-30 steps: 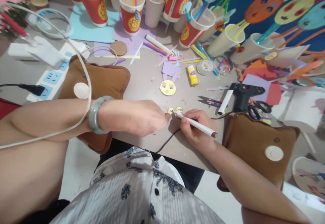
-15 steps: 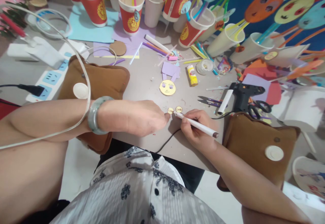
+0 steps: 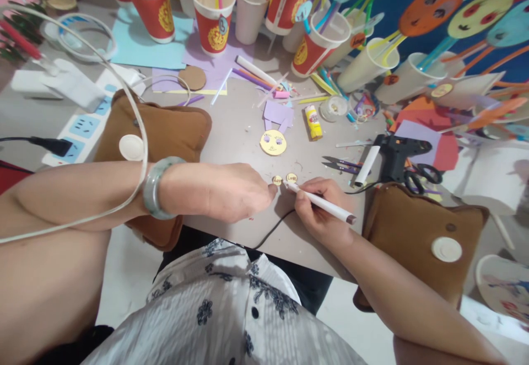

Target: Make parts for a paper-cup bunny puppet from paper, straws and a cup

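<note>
In the head view, my right hand (image 3: 321,205) grips a white marker (image 3: 330,208) like a pen. The marker's dark tip is at the right edge of a small yellow paper circle (image 3: 277,180) that bears brown lettering reading roughly "Love". A second lettered paper circle (image 3: 291,178) lies just to its right. From the left comes my left hand (image 3: 231,191), its fingers bent and together, a fingertip against the lower left edge of the first circle. Most of those fingers are hidden under the hand. Beyond them lies a yellow bunny face (image 3: 273,143) with purple ears.
A glue stick (image 3: 313,123), purple snips (image 3: 343,164) and a black glue gun (image 3: 403,155) lie to the right. Paper cups (image 3: 212,17) with straws line the back. Brown cushions (image 3: 417,238) flank the work area, and a white cable (image 3: 138,111) crosses my left forearm.
The marker tip has shifted very slightly at the left circle's right edge, and the lettering there looks a little fuller. Both hands otherwise keep their places.
</note>
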A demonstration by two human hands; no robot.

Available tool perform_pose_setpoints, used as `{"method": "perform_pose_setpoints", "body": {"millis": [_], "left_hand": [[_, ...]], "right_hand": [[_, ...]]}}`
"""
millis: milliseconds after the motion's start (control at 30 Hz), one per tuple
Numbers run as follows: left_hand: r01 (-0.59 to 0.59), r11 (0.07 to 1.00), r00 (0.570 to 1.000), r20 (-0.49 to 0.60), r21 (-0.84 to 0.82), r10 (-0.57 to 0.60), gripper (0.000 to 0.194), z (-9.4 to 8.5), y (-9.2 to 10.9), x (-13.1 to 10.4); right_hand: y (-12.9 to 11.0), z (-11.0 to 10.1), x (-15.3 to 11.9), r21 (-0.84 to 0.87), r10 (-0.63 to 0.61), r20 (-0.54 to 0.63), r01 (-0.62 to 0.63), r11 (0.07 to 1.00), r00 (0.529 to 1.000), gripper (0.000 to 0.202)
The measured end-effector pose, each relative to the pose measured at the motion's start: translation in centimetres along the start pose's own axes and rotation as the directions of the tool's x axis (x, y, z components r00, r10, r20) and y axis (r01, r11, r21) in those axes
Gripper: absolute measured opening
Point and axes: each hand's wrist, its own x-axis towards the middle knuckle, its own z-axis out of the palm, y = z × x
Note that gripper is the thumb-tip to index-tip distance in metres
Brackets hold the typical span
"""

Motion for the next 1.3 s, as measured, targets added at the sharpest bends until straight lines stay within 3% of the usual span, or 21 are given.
{"method": "perform_pose_setpoints", "body": {"millis": [133,367,867,1067,1300], "left_hand": [[-0.004,1.000,1.000,-0.014,0.005,0.004,0.044,0.2,-0.1,0.0],[-0.042,0.999,0.990,-0.133,-0.023,0.039,0.043,1.2,-0.5,0.1],[0.001,1.000,0.998,-0.062,0.005,0.000,0.050,0.8,-0.3,0.2],[-0.028,1.000,0.991,-0.130,-0.012,0.026,0.049,1.4,-0.5,0.2],[-0.011,0.999,0.990,-0.138,-0.030,0.007,0.046,1.2,-0.3,0.1]], "right_hand": [[0.0,0.0,0.0,0.021,0.009,0.005,-0.009,1.000,1.000,0.008],[0.3,-0.1,-0.3,0.053,0.013,-0.019,-0.012,0.999,1.000,0.010],[0.2,0.0,-0.1,0.021,-0.002,-0.014,0.002,1.000,1.000,0.007],[0.1,0.1,0.0,0.020,-0.024,-0.027,0.024,1.000,0.999,0.008],[0.2,0.0,-0.2,0.010,0.010,0.003,-0.010,1.000,1.000,0.008]]}}
